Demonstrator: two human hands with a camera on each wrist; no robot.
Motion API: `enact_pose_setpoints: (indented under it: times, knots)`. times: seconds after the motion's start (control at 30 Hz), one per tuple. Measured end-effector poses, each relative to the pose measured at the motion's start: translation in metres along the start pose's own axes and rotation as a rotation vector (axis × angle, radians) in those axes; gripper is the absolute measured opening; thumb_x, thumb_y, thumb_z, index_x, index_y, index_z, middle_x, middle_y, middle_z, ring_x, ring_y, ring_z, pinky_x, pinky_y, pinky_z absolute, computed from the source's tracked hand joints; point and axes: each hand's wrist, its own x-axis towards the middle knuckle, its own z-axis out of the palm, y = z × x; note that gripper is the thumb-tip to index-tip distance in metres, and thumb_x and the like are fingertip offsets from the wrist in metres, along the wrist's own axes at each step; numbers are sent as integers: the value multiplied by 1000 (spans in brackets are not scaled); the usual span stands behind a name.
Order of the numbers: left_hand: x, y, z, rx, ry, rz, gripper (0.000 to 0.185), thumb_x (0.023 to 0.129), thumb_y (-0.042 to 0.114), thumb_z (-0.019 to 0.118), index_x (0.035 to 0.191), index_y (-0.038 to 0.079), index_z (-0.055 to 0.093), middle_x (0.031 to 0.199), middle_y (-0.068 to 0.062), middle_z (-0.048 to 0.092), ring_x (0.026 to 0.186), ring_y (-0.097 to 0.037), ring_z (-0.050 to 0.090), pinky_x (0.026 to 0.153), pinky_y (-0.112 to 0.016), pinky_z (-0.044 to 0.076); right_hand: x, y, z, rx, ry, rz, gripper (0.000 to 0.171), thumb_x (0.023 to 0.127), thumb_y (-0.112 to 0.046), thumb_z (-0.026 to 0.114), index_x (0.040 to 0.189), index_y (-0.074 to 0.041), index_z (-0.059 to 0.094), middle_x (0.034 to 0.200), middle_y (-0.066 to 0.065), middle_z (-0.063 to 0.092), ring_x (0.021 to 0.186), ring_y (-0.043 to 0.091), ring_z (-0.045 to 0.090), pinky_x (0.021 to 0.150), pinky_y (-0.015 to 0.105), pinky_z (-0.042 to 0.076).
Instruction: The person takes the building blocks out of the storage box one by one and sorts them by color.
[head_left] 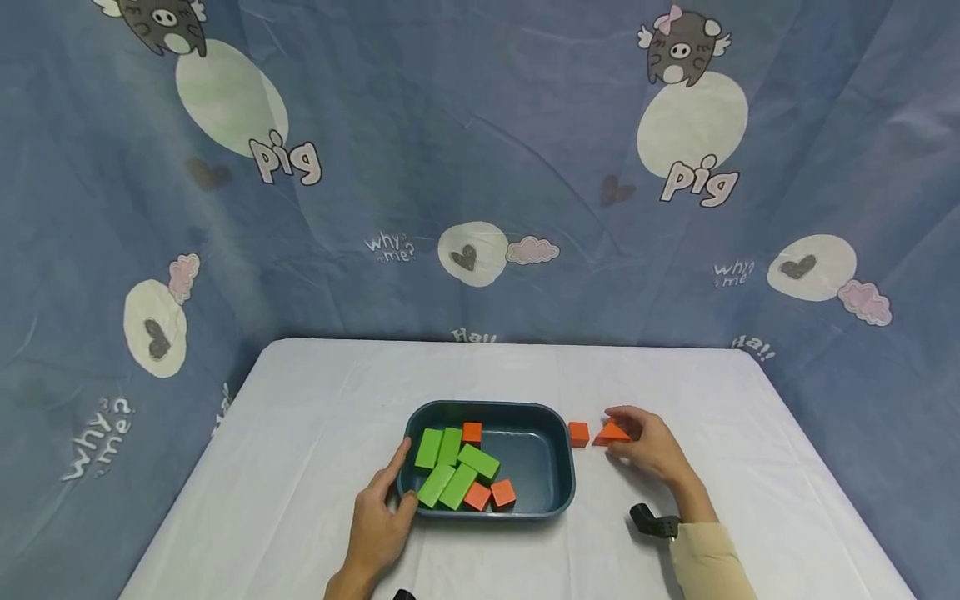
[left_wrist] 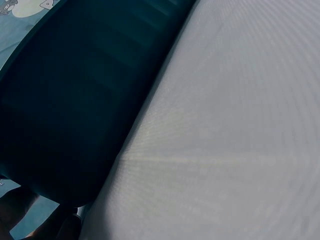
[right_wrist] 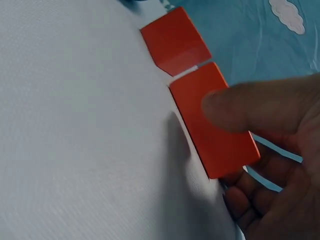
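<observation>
Two orange pieces lie on the surface (head_left: 300, 417) at 3 o'clock of the bin (head_left: 558, 467): a cube (head_left: 578, 433) and a wedge (head_left: 611, 433). Right hand (head_left: 651, 446) pinches the wedge, fingers (right_wrist: 250, 107) curled over it. Left hand (head_left: 378, 521) rests open against the bin's 9 o'clock wall, steadying it. Judged step: pickup; next calls for lifting the wedge over the rim.

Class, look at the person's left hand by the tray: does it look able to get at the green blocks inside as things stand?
Probably yes. The left hand rests on the tray rim, right beside the green blocks, and nothing covers them.
</observation>
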Motion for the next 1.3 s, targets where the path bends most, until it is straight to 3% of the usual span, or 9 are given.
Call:
enact_pose_setpoints:
  times: [0.13,0.47,0.67,0.93,1.13,1.3]
  knots:
    - [0,0,1,4,6,5,76,77,-5,65,149,17,56,127,-15,68,120,-27,62,102,-6,33,-2,3,-4,118,3,-25,58,80,3,80,134,7,60,119,20,69,95,26,64,80,23,53]
    - [-1,-1,1,-7,6,14,75,77,-5,66,149,16,56,128,-14,68,119,-24,62,101,-6,34,-5,2,-11,258,54,33,60,85,1,77,140,7,53,128,27,63,100,22,66,80,22,56]
    - [0,0,1,-12,-4,5,76,78,-5,65,149,18,55,129,-13,68,121,-24,61,102,-7,34,-4,-1,-15,272,121,45,59,83,4,76,138,8,55,127,30,63,100,21,66,77,21,55]
    - [1,2,2,-20,-12,-7,74,79,-3,65,149,17,55,130,-13,67,123,-26,60,104,-8,32,-1,-10,-19,307,168,6,56,85,5,76,137,9,55,127,32,61,105,33,65,79,20,55]
    - [2,2,3,-22,-15,7,75,78,-4,64,150,16,55,131,-14,66,124,-27,60,105,-8,32,0,-19,-22,272,217,4,52,88,1,75,136,6,57,128,30,61,100,16,65,81,17,53]
    - [0,0,1,-5,-1,12,75,78,-5,65,150,15,54,131,-15,66,124,-29,59,105,-8,31,7,-25,-20,308,246,-22,50,88,0,76,134,4,59,126,27,63,100,17,66,82,18,54]
